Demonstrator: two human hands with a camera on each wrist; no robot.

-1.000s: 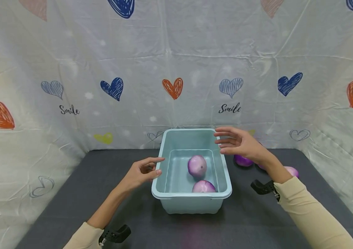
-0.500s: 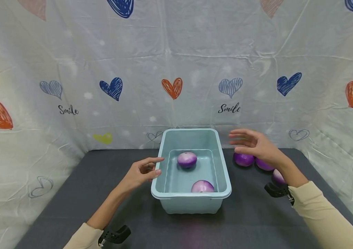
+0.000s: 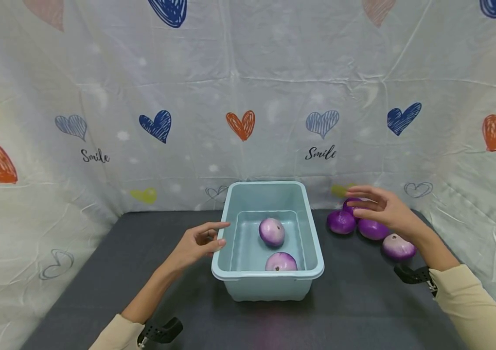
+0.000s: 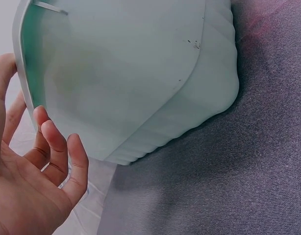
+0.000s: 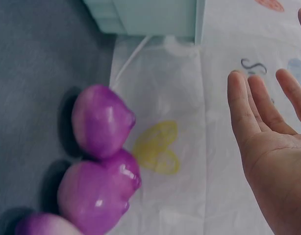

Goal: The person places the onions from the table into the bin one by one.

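In the head view my left hand [image 3: 196, 245] touches the left rim of a pale blue plastic bin [image 3: 271, 288] with its index finger and thumb. The left wrist view shows its other fingers [image 4: 78, 164] loosely bent outside the bin wall [image 4: 116, 73]. Inside the bin are two red onions, one mid-floor [image 3: 272, 232] and one by the front wall [image 3: 281, 262]. My right hand [image 3: 388, 211], holding nothing, hovers over several more red onions [image 3: 341, 222] on the right side of the table. Its fingers are extended in the right wrist view, apart from the onions [image 5: 102, 121].
A dark grey cloth [image 3: 178, 296] covers the table under the bin. Behind it hangs a pale curtain [image 3: 274, 87] printed with hearts. One red onion [image 3: 398, 247] of the right-hand group lies nearest the right forearm.
My right hand has moved rightward from the bin's right rim to over the onions. The mid-floor onion has rolled left and partly back; the front one has turned slightly. My left hand stays put.
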